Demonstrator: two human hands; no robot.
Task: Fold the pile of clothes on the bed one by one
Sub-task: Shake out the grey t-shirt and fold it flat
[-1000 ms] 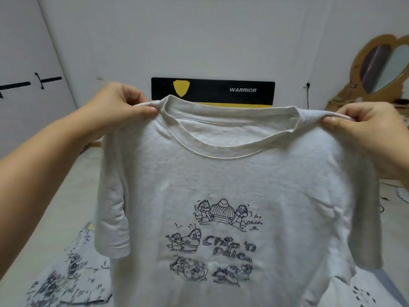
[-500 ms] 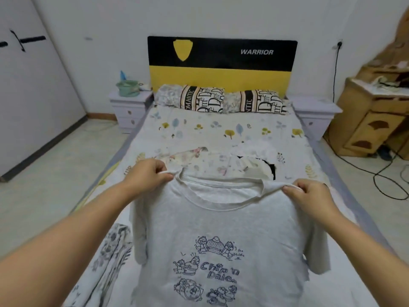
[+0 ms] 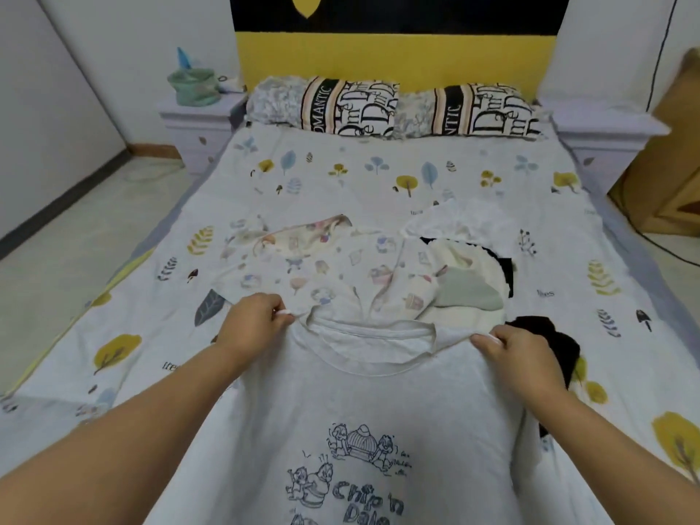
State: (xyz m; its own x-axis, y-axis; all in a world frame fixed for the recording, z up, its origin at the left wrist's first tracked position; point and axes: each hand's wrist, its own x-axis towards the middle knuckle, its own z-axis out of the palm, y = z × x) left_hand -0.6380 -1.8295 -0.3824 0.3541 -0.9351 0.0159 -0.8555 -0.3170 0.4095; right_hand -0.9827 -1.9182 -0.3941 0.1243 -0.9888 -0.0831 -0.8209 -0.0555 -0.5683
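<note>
Head view: left hand (image 3: 254, 323) pinches one shoulder of the light grey cotton T-shirt with cartoon print (image 3: 363, 418); right hand (image 3: 519, 358) pinches the other — garment spread print-up on the leaf-patterned bed sheet (image 3: 378, 176); pile of mixed clothes (image 3: 363, 267) just beyond its collar.

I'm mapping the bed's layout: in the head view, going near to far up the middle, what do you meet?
Grey T-shirt → pile of clothes → bare bedsheet → pillows → yellow and black headboard.
</note>
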